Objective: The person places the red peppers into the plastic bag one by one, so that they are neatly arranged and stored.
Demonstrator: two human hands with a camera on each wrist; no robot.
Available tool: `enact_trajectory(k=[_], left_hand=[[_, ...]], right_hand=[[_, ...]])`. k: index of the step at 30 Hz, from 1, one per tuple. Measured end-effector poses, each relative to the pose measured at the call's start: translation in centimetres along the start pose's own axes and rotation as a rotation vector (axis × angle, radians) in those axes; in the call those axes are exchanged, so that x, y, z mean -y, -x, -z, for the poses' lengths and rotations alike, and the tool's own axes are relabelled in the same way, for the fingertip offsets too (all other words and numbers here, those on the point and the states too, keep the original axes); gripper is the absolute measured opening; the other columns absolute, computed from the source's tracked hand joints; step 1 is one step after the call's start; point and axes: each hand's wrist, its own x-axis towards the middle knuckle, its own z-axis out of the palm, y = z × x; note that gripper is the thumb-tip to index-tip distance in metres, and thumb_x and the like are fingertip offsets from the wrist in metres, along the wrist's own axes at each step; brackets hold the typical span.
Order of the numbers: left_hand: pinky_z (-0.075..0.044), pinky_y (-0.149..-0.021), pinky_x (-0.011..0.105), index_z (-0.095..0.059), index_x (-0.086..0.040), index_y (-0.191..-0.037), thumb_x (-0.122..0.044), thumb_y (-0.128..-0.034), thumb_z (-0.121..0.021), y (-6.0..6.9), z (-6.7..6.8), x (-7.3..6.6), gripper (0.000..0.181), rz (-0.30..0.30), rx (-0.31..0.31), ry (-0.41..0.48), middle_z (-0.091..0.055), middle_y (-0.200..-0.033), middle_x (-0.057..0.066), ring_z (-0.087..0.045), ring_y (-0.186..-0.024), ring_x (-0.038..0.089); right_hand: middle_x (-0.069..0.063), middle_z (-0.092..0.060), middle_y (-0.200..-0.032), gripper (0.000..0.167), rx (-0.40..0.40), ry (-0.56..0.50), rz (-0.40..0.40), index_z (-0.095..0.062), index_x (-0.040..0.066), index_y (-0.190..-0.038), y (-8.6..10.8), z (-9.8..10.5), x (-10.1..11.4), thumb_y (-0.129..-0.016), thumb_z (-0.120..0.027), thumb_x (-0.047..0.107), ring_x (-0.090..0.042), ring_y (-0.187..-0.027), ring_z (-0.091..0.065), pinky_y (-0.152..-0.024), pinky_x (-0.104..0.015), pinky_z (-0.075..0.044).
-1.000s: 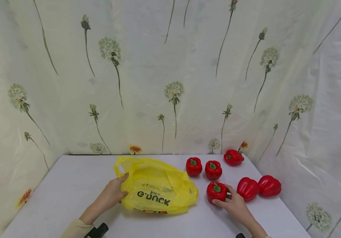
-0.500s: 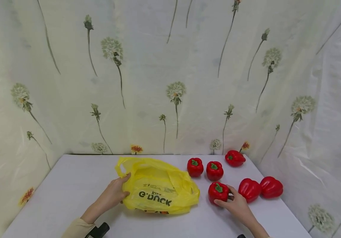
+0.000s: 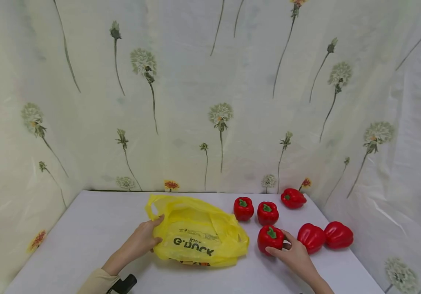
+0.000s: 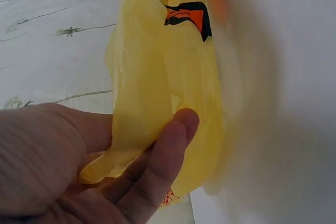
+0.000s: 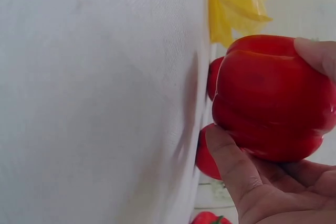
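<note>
A yellow plastic bag [image 3: 192,232] with black lettering lies on the table, its mouth partly spread. At the bag's left side my left hand [image 3: 141,239] pinches the plastic between thumb and fingers; the left wrist view shows the bag [image 4: 152,77] bunched in that grip. Just right of the bag, my right hand [image 3: 294,254] grips a red bell pepper [image 3: 270,240] with a green stem, stem upward. In the right wrist view thumb and fingers curl round that pepper [image 5: 275,98], and its far side is hidden.
Behind the held pepper stand two more red bell peppers [image 3: 243,208], and another [image 3: 293,198] lies at the back right. Two peppers [image 3: 311,238] lie right of my right hand. The white table [image 3: 96,228] ends at a flower-printed curtain [image 3: 181,102].
The whole scene shifts slightly right and down as the head view turns. Both hands keep their holds on the bag and the bell pepper, with little other visible motion.
</note>
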Motion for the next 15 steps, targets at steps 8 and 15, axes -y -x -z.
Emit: enact_trajectory(k=[8, 15], left_hand=[[-0.046, -0.042, 0.025, -0.04, 0.005, -0.143, 0.005, -0.0798, -0.069, -0.2, -0.2, 0.2, 0.07, 0.001, 0.037, 0.032, -0.041, -0.141, 0.036, -0.052, -0.044, 0.014], [-0.046, -0.041, 0.026, -0.04, 0.005, -0.143, 0.005, -0.0806, -0.069, -0.4, -0.3, 0.3, 0.069, -0.016, 0.04, 0.03, -0.042, -0.14, 0.037, -0.052, -0.043, 0.013]], right_hand=[[-0.025, -0.044, -0.139, 0.118, 0.001, -0.009, 0.017, -0.033, 0.004, -0.146, -0.3, 0.4, 0.4, -0.056, -0.082, 0.063, -0.043, -0.119, -0.049, -0.078, -0.041, -0.058], [-0.026, -0.045, -0.141, 0.12, -0.001, 0.006, 0.079, -0.032, 0.002, -0.148, -0.4, 0.5, 3.3, -0.058, -0.081, 0.064, -0.045, -0.121, -0.051, -0.079, -0.042, -0.058]])
